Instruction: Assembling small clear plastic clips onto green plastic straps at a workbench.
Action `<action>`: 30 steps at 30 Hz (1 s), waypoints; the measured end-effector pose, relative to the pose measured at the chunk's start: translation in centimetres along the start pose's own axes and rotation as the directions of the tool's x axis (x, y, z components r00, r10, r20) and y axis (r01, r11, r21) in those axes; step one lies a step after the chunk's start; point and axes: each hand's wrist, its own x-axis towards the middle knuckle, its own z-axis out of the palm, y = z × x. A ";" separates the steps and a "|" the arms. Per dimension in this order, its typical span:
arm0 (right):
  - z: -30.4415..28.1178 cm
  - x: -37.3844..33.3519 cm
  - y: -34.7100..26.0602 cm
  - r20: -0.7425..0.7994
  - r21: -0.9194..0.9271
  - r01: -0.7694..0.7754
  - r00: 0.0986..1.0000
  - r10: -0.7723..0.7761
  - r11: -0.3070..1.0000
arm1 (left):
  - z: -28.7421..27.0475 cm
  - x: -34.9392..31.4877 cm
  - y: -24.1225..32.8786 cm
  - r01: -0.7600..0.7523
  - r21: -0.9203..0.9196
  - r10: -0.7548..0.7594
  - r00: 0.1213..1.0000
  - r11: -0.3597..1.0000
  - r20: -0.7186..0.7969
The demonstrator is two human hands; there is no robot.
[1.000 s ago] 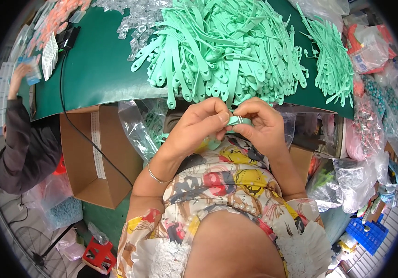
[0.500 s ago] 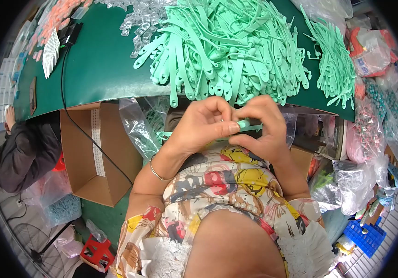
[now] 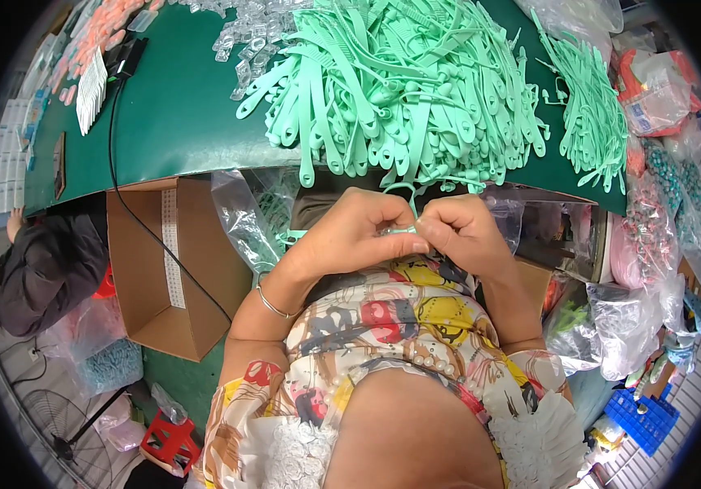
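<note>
My left hand point(image 3: 364, 231) and my right hand point(image 3: 466, 234) meet just in front of the table's near edge, fingertips almost touching. Both are pinched closed on one mint-green strap point(image 3: 402, 187). Part of it curves up in a loop above the fingertips, and a pale bit shows between my left thumb and forefinger; the rest is hidden by the fingers. Beyond my hands lies a large heap of the same mint-green straps point(image 3: 416, 90), with slotted ends and ribbed stretches. Small clear plastic pieces point(image 3: 254, 50) lie scattered left of the heap.
A smaller bundle of green straps point(image 3: 588, 114) lies to the right on the green table point(image 3: 179, 122). A black cable point(image 3: 114, 147) hangs over an open cardboard box point(image 3: 138, 281). Filled plastic bags point(image 3: 652, 204) crowd the right side. Another person's dark sleeve point(image 3: 53, 269) is at left.
Both hands have turned and drawn slightly lower, with the fingertips closer together. The strap, earlier sticking out to the right between the fingers, now bends up in a loop.
</note>
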 end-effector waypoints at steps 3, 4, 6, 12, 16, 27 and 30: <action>0.3 0.0 -0.2 0.060 0.069 0.037 0.997 -0.041 0.997 | 0.0 0.3 -0.9 -0.138 0.066 0.137 0.990 0.988 0.018; 0.5 -0.1 -0.3 0.062 0.156 0.109 0.991 -0.120 0.982 | 0.0 0.3 -1.0 -0.203 -0.052 0.206 0.977 0.978 0.052; 0.7 -0.3 0.2 0.041 0.289 0.107 0.991 -0.124 0.951 | 0.0 0.4 -1.0 -0.261 -0.169 0.276 0.958 0.950 0.076; 1.2 -0.7 0.5 -0.006 0.503 0.068 0.997 -0.074 0.862 | 0.0 0.0 -1.2 0.043 -0.672 0.095 0.981 0.739 0.167; 1.0 0.5 -2.3 -0.173 -0.389 0.280 0.913 -0.369 0.877 | 0.1 0.0 0.0 0.093 -0.549 -0.063 0.995 0.831 0.074; 0.3 0.1 0.3 -0.194 -0.039 0.254 0.947 -0.257 0.966 | -0.5 -0.6 0.1 0.079 -0.270 -0.082 0.997 0.960 0.002; 0.2 0.0 1.1 -0.183 -0.048 0.275 0.943 -0.280 0.960 | -0.3 -0.5 0.5 0.057 -0.347 -0.058 0.998 0.936 0.007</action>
